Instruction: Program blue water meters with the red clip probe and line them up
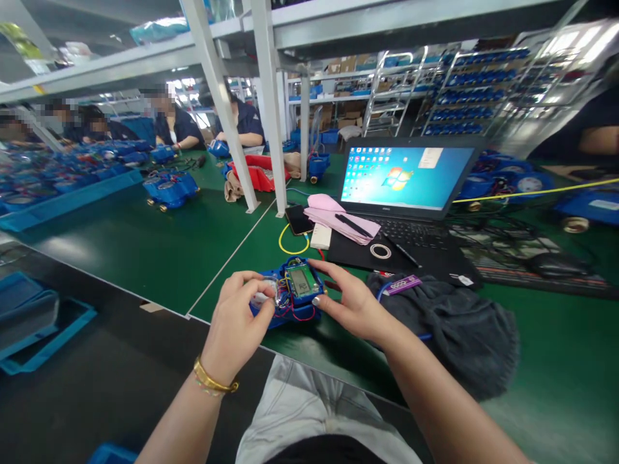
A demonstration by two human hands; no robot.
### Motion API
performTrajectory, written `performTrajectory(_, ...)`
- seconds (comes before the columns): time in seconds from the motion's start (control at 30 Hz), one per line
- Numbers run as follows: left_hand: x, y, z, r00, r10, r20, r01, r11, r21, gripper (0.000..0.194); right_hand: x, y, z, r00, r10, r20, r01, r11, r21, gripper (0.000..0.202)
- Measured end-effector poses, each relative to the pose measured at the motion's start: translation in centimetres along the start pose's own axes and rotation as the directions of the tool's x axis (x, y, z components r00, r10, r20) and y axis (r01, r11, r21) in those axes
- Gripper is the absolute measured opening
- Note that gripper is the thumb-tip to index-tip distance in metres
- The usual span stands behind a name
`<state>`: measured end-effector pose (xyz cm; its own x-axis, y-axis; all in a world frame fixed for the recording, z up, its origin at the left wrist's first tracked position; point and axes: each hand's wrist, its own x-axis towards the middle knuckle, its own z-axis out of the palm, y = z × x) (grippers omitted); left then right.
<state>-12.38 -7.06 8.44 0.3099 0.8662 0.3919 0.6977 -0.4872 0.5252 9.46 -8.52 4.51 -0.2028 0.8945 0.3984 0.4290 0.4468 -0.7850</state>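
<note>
A blue meter housing (296, 312) lies at the green table's front edge, its top open. In it I see a green circuit board with a grey display (302, 281), and thin red, blue and yellow wires (284, 298) beside it. My left hand (236, 325) bends over the left half, thumb and fingers closed around a pale round part (262, 295), which they partly cover. Along the right side of the housing, my right hand (355, 301) grips it with thumb and forefinger apart; its other fingers are partly hidden.
Behind the meter stand a laptop (406, 177), a phone (298, 220), pink cloths (341, 219) and a tape roll (380, 251). Dark cloth (454, 328) lies right. Shelf posts (271, 109) rise ahead. More blue meters (170, 188) sit left; people work across the table.
</note>
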Motion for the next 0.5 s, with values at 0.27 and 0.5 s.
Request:
performTrajectory(0.27, 1.3, -0.8, -0.2, 0.993, -0.086, 0.081, 0.087, 0.996, -0.013, 0.032, -5.6, -0.6, -6.5, 0.976, 0.207, -0.064, -0.217, 0.917, -0.336, 0.013)
performTrajectory(0.5, 1.7, 0.3, -0.5, 0.973, -0.159, 0.168, 0.164, 0.986, -0.017, 0.025, -11.1, 2.7, -8.1, 0.888, 0.455, 0.068, -0.26, 0.617, -0.743, 0.022)
